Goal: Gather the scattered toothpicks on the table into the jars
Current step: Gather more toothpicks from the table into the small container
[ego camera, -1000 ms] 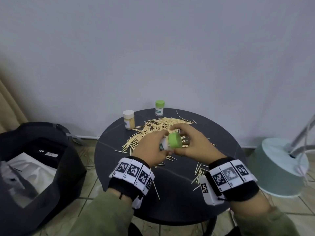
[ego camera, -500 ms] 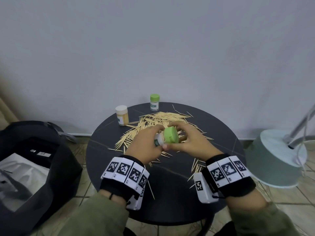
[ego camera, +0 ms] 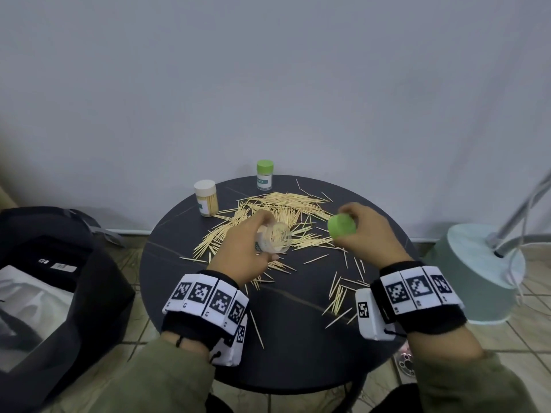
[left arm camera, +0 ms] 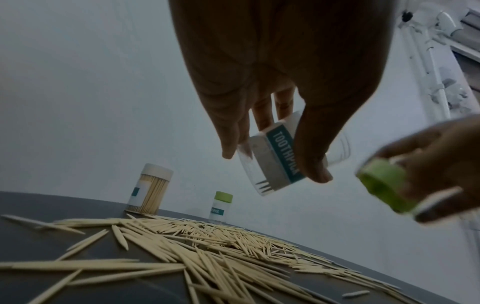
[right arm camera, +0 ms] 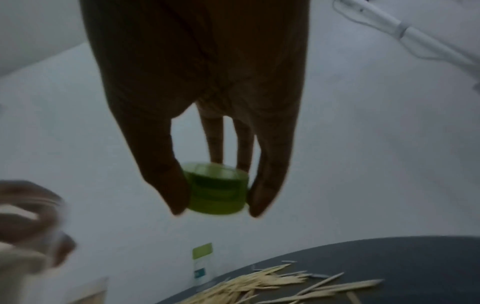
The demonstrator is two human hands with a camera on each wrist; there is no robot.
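My left hand (ego camera: 253, 242) grips a clear plastic jar (ego camera: 274, 237) with a teal "TOOTHPICK" label (left arm camera: 283, 152), held tilted above the round dark table (ego camera: 286, 347); its mouth is uncapped. My right hand (ego camera: 357, 234) pinches the jar's green lid (ego camera: 341, 225) between thumb and fingers (right arm camera: 217, 190), apart from the jar, to its right. A big heap of wooden toothpicks (ego camera: 280, 210) lies under and behind both hands (left arm camera: 207, 246). A smaller bunch of toothpicks (ego camera: 338, 293) lies near my right wrist.
A white-capped jar full of toothpicks (ego camera: 205, 198) and a green-capped jar (ego camera: 264, 175) stand at the table's far edge. A black bag (ego camera: 53, 281) sits on the floor at left, a pale green lamp base (ego camera: 474, 272) at right.
The green lid has come off the jar: my right hand has carried it to the right, while my left hand keeps the open jar. The view has shifted closer.
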